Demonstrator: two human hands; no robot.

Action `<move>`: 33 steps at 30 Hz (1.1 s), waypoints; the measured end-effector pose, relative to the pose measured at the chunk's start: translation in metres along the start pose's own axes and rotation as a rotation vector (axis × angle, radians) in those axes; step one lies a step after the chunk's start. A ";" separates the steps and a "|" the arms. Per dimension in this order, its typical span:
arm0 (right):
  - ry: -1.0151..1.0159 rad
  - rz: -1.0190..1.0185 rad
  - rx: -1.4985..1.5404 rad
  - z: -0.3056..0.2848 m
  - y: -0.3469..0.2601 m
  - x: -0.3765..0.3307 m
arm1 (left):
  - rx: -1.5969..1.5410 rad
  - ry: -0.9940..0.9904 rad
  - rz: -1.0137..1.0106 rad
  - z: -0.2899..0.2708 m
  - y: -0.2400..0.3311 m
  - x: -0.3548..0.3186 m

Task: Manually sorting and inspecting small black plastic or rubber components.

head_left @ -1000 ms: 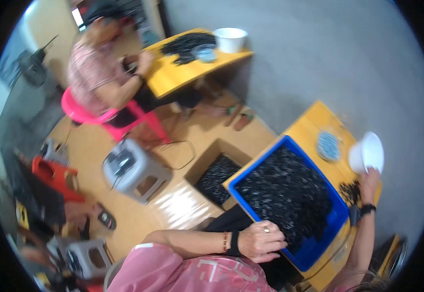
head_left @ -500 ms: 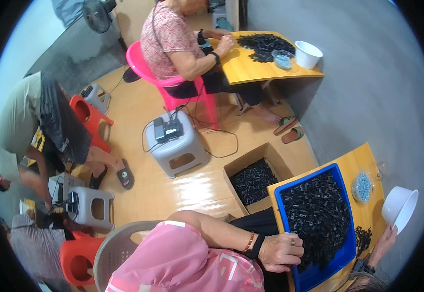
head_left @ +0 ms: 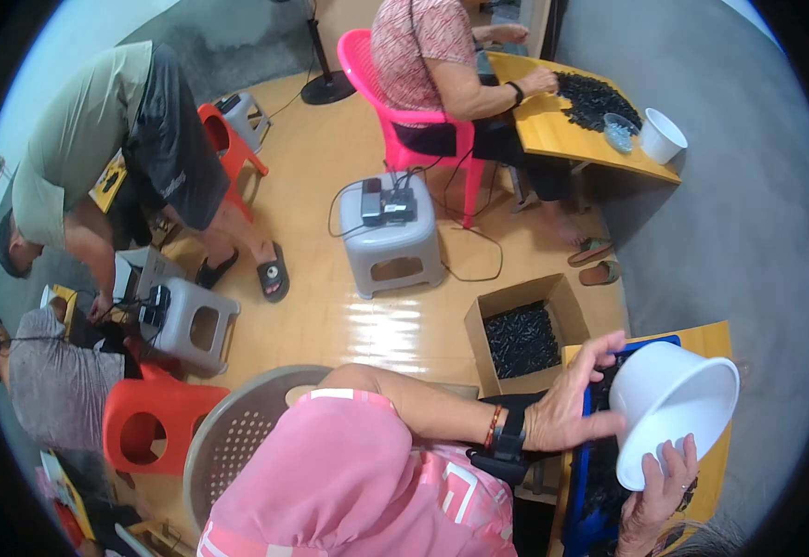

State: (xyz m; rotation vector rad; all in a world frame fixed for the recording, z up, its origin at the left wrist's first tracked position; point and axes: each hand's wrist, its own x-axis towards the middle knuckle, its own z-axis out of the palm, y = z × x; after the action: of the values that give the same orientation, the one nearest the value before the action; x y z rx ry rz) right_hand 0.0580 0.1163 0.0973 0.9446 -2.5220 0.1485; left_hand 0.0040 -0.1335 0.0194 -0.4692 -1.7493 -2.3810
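Observation:
A white plastic bowl (head_left: 669,385) is held tilted on its side above the blue tray (head_left: 574,506), its mouth facing down and to the right. My right hand (head_left: 657,492) grips the bowl's near rim, thumb and fingers on either side. On the bowl's left, my left hand (head_left: 567,406) is raised with its fingers spread, thumb close to the bowl wall; whether it touches I cannot tell. A bracelet and a black strap are on that wrist. Small black parts (head_left: 604,487) fill the tray, largely hidden by the bowl and hands. Beneath lies a yellow table (head_left: 713,455).
A cardboard box (head_left: 479,334) of black parts stands on the floor beyond the table. A grey stool (head_left: 391,255) carries power adapters with trailing cables. One person sits at another yellow table (head_left: 548,139); a second bends over near a grey stool (head_left: 186,330) on the left.
My right hand has brought the bowl from the table's right side leftward over the tray. My left hand has left the tray's edge, risen and spread its fingers. The view has shifted.

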 end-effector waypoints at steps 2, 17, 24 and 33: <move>-0.036 -0.004 0.013 0.003 -0.010 0.008 | -0.201 -0.015 -0.133 -0.006 0.006 0.000; 0.079 0.279 -0.146 -0.011 -0.083 -0.021 | -0.707 0.405 -0.096 -0.039 -0.007 0.007; -0.100 0.458 0.196 0.005 -0.110 -0.053 | -0.609 0.702 -0.060 -0.136 -0.018 0.047; 0.089 0.400 0.232 0.036 -0.112 -0.073 | -0.146 1.083 -0.564 -0.220 -0.076 0.018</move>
State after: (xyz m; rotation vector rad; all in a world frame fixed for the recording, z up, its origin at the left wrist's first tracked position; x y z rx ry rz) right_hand 0.1659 0.0654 0.0269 0.4863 -2.6171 0.6015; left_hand -0.0712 -0.3180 -0.1030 1.2290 -1.2310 -2.2786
